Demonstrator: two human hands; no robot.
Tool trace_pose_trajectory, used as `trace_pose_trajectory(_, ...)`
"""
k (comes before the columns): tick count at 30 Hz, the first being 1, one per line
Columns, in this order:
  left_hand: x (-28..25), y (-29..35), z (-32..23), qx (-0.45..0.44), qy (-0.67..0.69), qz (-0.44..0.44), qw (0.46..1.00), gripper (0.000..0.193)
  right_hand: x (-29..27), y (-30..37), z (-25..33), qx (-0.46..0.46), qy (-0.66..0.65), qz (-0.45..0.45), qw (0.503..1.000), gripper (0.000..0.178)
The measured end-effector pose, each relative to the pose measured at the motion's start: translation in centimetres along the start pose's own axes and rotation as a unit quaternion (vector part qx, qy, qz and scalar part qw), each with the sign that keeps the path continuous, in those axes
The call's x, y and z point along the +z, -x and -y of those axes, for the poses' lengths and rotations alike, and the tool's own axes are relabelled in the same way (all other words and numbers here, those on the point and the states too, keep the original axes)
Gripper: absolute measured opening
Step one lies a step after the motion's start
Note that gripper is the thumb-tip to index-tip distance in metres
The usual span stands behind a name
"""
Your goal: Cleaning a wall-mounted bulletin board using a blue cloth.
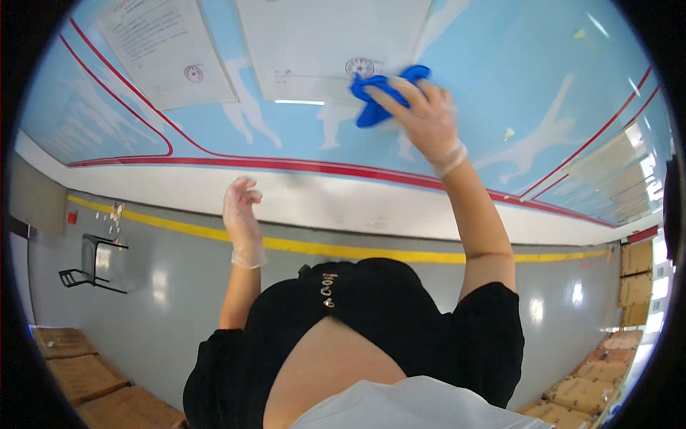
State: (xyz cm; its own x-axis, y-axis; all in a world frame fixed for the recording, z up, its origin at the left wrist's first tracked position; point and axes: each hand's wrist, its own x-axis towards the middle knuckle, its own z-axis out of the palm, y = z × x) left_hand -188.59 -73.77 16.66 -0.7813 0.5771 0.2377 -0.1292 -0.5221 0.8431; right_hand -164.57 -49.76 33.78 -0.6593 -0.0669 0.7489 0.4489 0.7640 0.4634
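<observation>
A blue cloth (376, 107) is pressed by my right hand (431, 127) against a light blue wall board (493, 86) with white figures and red lines. The cloth lies by the lower right corner of a large white paper sheet (314, 43) with a round stamp, fixed on the board. Thin clear gloves cover both hands. My left hand (243, 214) is raised in front of the white lower wall, away from the board. Its fingers are loosely bent and apart, with nothing seen in them.
Another paper sheet (168, 50) hangs on the board at the left. A yellow line (300, 247) runs along the grey floor by the wall. A black chair (93, 261) stands at the left. Brown cartons (86, 375) are at the lower left, and more cartons (582, 393) at the right.
</observation>
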Motion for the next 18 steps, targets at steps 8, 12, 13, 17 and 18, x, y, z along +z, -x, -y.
trace_pose_trajectory(8,-0.8,2.0,0.3,-0.041,-0.044,-0.03,0.998,0.034,-6.9,-10.7,-4.9,0.019,0.034,-0.265,0.964,0.044)
trace_pose_trajectory(12,2.2,3.1,1.5,-0.037,-0.034,0.029,0.998,0.036,-2.5,-14.4,0.7,-0.117,-0.03,-0.131,0.984,0.046)
trace_pose_trajectory(13,3.3,3.2,1.5,-0.036,-0.019,0.051,0.998,0.037,-1.3,-13.7,1.1,-0.119,-0.023,-0.133,0.984,0.046)
trace_pose_trajectory(17,4.7,4.0,1.1,-0.05,-0.012,0.051,0.997,0.036,0.5,-12.0,0.2,-0.178,0.057,-0.044,0.981,0.046)
trace_pose_trajectory(18,4.4,4.1,0.9,-0.045,-0.008,0.046,0.998,0.036,-0.1,-11.3,-1.0,-0.174,0.006,0.011,0.985,0.045)
